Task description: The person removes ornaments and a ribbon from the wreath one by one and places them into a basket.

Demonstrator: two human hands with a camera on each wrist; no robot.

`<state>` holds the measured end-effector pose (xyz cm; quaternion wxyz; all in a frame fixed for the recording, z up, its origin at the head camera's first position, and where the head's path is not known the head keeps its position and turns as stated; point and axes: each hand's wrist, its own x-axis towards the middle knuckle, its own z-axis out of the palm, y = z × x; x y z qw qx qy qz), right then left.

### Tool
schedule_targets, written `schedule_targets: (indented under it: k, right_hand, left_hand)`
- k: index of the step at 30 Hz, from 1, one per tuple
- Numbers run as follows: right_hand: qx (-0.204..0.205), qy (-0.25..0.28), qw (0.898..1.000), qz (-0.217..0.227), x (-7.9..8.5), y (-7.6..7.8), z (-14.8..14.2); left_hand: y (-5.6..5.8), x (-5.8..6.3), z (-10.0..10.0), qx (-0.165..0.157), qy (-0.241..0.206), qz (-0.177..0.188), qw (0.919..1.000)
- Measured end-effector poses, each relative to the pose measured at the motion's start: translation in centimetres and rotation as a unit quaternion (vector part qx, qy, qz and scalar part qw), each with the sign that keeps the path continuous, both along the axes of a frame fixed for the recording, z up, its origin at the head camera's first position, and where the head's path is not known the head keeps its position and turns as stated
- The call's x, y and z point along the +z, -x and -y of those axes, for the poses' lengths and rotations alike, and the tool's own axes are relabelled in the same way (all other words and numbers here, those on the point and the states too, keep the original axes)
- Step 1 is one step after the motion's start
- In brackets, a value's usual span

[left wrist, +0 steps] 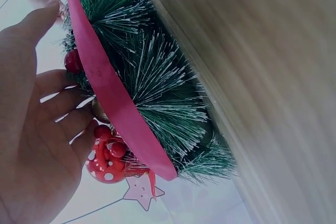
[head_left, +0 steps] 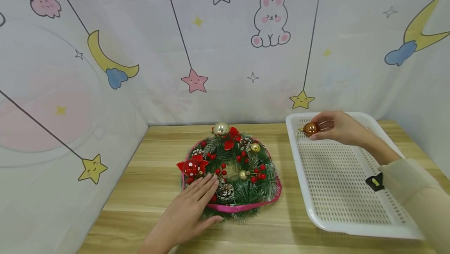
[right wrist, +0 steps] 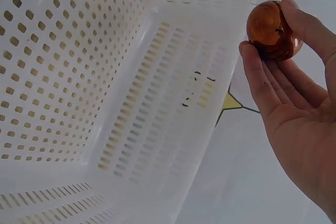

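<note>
A green Christmas wreath (head_left: 247,193) with a pink ribbon (left wrist: 107,87), pinecones, red berries and baubles lies on the table. My left hand (head_left: 191,207) rests on its front left part with fingers straight, close to a red spotted bauble (head_left: 191,167). Over the far left end of the white basket, my right hand (head_left: 339,129) pinches a shiny copper-coloured bauble (right wrist: 270,30) between thumb and fingers. A thin gold loop (head_left: 300,130) hangs from that bauble. A silvery bauble (head_left: 221,129) sits at the wreath's back edge, and a small gold one (head_left: 255,147) is on its right side.
The white perforated plastic basket (head_left: 304,191) stands on the right side of the wooden table (head_left: 140,191). Behind the table hangs a pale cloth (head_left: 232,50) printed with stars, moons and rabbits. A black strap piece (head_left: 375,182) shows at the right sleeve.
</note>
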<state>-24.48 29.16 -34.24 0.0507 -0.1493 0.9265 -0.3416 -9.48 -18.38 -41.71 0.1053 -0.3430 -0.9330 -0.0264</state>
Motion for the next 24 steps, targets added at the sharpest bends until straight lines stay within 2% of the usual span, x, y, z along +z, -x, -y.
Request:
schedule_targets:
  k: [16,24]
  right_hand:
    - [-0.011,0.012,0.999,0.033,-3.0,1.9,-1.5]
    - [-0.019,-0.002,0.999,0.044,-3.8,2.2,-2.2]
  left_hand:
    - [0.1,0.0,-0.2,-0.004,0.000,-0.007,1.0000]
    - [0.1,-0.1,-0.3,0.000,-0.001,-0.008,1.0000]
